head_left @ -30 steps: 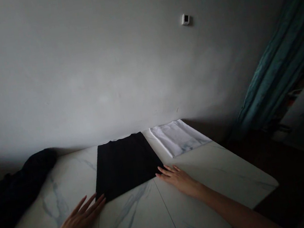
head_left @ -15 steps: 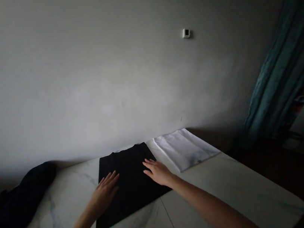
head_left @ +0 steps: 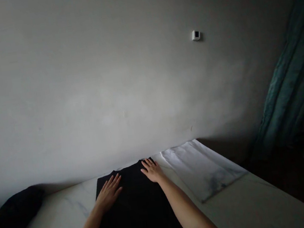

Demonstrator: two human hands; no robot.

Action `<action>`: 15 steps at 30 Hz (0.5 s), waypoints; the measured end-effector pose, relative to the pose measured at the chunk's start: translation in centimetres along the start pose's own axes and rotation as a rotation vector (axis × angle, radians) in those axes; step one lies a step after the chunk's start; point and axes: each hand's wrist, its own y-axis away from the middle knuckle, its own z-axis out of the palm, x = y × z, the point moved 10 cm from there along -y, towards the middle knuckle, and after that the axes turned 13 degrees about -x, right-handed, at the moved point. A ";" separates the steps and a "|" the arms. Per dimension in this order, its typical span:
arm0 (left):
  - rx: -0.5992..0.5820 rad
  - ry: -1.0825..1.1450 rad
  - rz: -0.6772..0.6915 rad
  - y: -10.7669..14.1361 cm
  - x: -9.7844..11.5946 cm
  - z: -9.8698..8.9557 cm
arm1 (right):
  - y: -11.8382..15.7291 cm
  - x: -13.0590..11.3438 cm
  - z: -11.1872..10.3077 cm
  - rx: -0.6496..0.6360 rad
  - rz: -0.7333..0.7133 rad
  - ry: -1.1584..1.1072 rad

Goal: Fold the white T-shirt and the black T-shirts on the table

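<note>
A black cloth (head_left: pixel 137 210) lies flat on the marbled white table (head_left: pixel 66 212), its far edge close to the wall. My left hand (head_left: pixel 108 193) rests on its upper left part with the fingers spread. Near the far right corner of the cloth, my right hand (head_left: pixel 152 170) lies flat, fingers apart. Neither hand grips anything. To the right of the black cloth is a white cloth (head_left: pixel 201 167) with a greyish patch towards its near edge, spread flat on the table.
A dark bundle of fabric (head_left: pixel 18 212) sits at the table's left side. Behind the table rises a grey wall (head_left: pixel 107 78) with a small white device (head_left: pixel 195 35) on it. A teal curtain (head_left: pixel 285 80) hangs at the right.
Both hands have slid towards the far edge of the black cloth, my right hand nearly to its corner. The view has shifted, so the cloths and table appear lower and larger.
</note>
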 end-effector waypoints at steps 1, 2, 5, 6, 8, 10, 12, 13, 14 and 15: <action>0.018 -0.008 -0.014 0.0 -1.2 0.1 | -0.2 0.7 -0.1 0.013 0.031 -0.006; 0.040 -0.023 -0.031 0.1 -2.3 0.1 | -0.4 1.3 -0.1 0.025 0.060 -0.011; 0.088 -0.079 -0.068 0.7 -4.6 0.4 | -0.6 2.5 0.0 0.062 0.121 -0.024; 0.100 -0.080 -0.095 1.0 -5.1 0.4 | -0.6 2.8 -0.1 0.083 0.142 -0.035; 0.150 -0.002 -0.223 1.7 -6.5 -0.3 | -0.3 3.4 -0.6 0.148 0.204 -0.068; 0.238 0.161 -0.406 2.8 -8.4 -1.5 | 0.3 4.2 -1.3 0.220 0.282 -0.107; 0.302 0.305 -0.542 3.5 -9.9 -2.4 | 0.7 4.8 -2.1 0.269 0.336 -0.140; 0.311 0.351 -0.576 3.6 -10.5 -2.7 | 0.7 5.0 -2.5 0.280 0.346 -0.154; 0.307 0.381 -0.594 3.3 -11.0 -2.9 | 0.7 5.1 -2.8 0.284 0.351 -0.171; 0.295 0.404 -0.599 2.9 -11.5 -3.1 | 0.5 5.3 -3.1 0.283 0.355 -0.191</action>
